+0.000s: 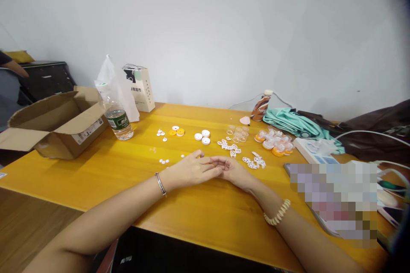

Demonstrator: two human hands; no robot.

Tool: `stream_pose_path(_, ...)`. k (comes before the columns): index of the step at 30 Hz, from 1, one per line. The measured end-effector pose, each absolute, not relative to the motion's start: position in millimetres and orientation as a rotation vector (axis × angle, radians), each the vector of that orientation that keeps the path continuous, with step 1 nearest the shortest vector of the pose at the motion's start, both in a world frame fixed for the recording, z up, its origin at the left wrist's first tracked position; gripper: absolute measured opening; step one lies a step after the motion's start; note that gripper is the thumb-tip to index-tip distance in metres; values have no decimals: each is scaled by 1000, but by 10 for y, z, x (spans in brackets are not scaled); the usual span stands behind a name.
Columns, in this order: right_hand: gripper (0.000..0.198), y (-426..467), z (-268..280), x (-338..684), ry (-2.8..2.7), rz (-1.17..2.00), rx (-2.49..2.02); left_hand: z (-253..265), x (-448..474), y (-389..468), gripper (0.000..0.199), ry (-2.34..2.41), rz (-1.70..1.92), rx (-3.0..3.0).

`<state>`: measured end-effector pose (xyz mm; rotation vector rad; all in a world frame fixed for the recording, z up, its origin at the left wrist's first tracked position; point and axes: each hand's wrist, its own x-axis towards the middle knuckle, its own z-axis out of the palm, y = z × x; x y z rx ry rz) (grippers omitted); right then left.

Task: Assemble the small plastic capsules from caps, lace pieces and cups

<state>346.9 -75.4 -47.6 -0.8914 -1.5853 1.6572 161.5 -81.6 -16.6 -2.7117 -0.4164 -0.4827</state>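
My left hand (188, 169) and my right hand (235, 172) meet over the middle of the yellow table, fingertips touching. The left fingers reach across the curled right fingers, palm down, while the right palm is turned partly up. Whatever lies between the fingers is hidden or too small to name. Just beyond the hands are white round discs (205, 140) and white spoked wheel-like pieces (232, 152). More spoked pieces (256, 161) lie beside my right hand. Small white caps (164, 161) sit left of my left hand. Farther back are yellow and white rings (173, 132).
Clear rings (242, 133) and orange-and-clear round units (278, 143) cluster at the right. A cardboard box (73, 136), water bottle (118, 121) and paper bag (145, 89) stand left. Behind are a brown bottle (261, 108) and teal cloth (290, 123). A blurred tablet-like device (326, 217) lies right.
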Motion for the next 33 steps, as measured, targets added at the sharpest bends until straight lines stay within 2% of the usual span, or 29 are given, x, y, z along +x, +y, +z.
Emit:
stream_pose_path(4, 36, -769, -455, 3458, -1630, 1659, -853, -148, 1593, -821, 23, -496, -570, -2837)
stream_pose_path(10, 38, -738, -467, 3506, -1589, 1563, -946, -162, 1441, -656, 18, -965, -1059, -2966)
stream_pose_path(18, 37, -711, -464, 3540, -1639, 1517, -987, -323, 1407, -557, 37, -1041, -589, -3216)
stream_pose_path(25, 36, -701, -488, 3544, -1671, 1491, -950, -258, 1469, -599, 32, -1113, -810, -3228)
stream_pose_path(33, 35, -697, -500, 3540, -1672, 1493, -852, -293, 1503, -617, 26, -1198, -845, -3219)
